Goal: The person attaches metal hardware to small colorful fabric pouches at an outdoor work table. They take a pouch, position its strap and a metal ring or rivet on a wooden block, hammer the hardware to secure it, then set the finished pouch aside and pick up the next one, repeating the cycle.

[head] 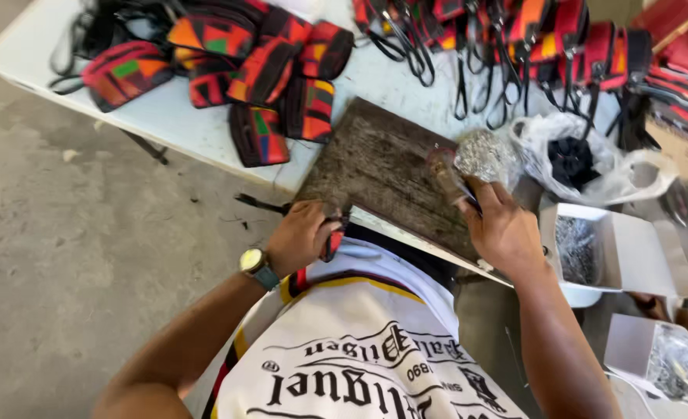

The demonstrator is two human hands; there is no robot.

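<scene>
While the head view looks down, the left hand (301, 237) is clenched around a red-handled tool (332, 242) at the near edge of the worn wooden board (382, 167). Beside it, the right hand (503, 229) grips a small blurred object against the board, near a shiny crumpled bag (483, 155).

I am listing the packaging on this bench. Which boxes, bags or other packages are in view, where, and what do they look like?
Open white cardboard box, right of the right hand: holds small grey metal bits.
Crumpled clear plastic bag, behind that box: something dark inside.
Second white box, lower right corner: holds a clear bag.
</scene>
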